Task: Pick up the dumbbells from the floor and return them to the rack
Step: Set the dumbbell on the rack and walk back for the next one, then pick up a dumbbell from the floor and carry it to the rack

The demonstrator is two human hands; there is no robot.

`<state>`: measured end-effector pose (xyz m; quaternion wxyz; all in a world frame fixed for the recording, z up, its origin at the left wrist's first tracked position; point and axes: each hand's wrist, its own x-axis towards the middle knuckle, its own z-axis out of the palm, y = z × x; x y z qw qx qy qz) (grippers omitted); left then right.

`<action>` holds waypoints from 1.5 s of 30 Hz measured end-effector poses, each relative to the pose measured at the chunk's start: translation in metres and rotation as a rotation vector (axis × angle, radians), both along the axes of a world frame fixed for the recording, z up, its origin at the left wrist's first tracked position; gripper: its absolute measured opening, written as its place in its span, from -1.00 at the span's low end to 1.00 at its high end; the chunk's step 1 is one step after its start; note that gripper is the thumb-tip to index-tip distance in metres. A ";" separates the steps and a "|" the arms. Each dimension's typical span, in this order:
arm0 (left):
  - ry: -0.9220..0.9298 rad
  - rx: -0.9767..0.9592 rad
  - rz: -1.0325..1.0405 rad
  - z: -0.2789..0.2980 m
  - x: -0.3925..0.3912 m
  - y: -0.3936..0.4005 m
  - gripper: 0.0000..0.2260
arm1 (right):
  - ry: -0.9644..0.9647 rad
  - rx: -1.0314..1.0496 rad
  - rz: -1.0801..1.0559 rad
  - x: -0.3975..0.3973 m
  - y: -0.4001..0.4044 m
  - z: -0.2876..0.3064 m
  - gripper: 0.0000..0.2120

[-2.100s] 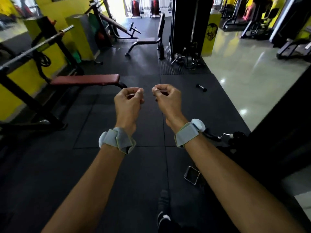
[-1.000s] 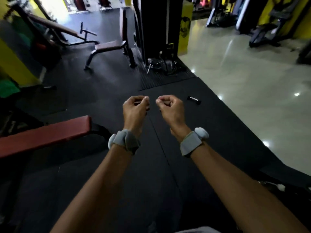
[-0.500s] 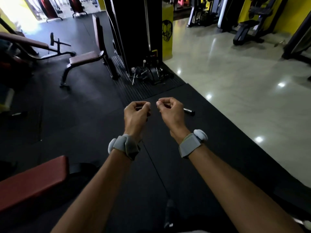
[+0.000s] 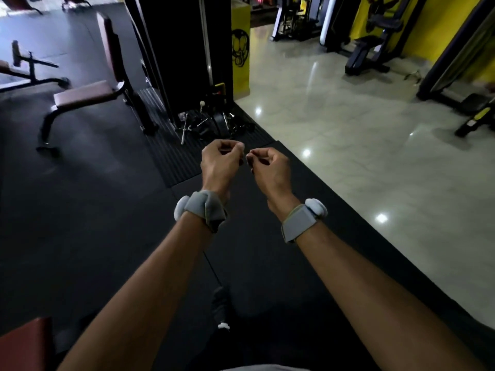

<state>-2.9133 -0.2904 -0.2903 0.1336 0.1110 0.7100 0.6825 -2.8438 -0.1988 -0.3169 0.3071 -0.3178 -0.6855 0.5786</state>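
Observation:
My left hand point(image 4: 219, 164) and my right hand point(image 4: 269, 170) are held out side by side at chest height over the black rubber floor mat point(image 4: 107, 210). The fingers of both are curled in with the thumbs against the fingertips, and neither holds anything. A grey wrist strap sits on each forearm. No dumbbell shows on the floor in this frame; the spot just past my right hand is hidden by the hand itself. No dumbbell rack is in view.
Ahead stands a black cable machine point(image 4: 184, 49) with a pile of metal handles point(image 4: 206, 124) at its base. An incline bench point(image 4: 85, 95) is at left, a red bench pad point(image 4: 24, 344) at bottom left. Glossy tile floor point(image 4: 348, 129) lies right.
The view has turned right and moved forward toward the cable machine. The small dumbbell seen beside my right hand has slipped out of sight behind it. Both hands keep the same curled pose.

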 end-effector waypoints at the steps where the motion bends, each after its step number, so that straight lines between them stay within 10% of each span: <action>1: 0.006 0.004 -0.020 -0.003 -0.019 0.010 -0.90 | 0.002 0.011 -0.013 -0.017 0.008 -0.002 -0.89; 21: 0.129 -0.459 -0.456 -0.054 -0.241 0.242 -0.84 | -0.427 0.195 -0.312 -0.191 0.204 -0.041 -0.87; 45: 0.229 -1.089 -0.700 -0.176 -0.383 0.513 -0.88 | -0.925 0.069 0.009 -0.333 0.502 -0.181 -0.78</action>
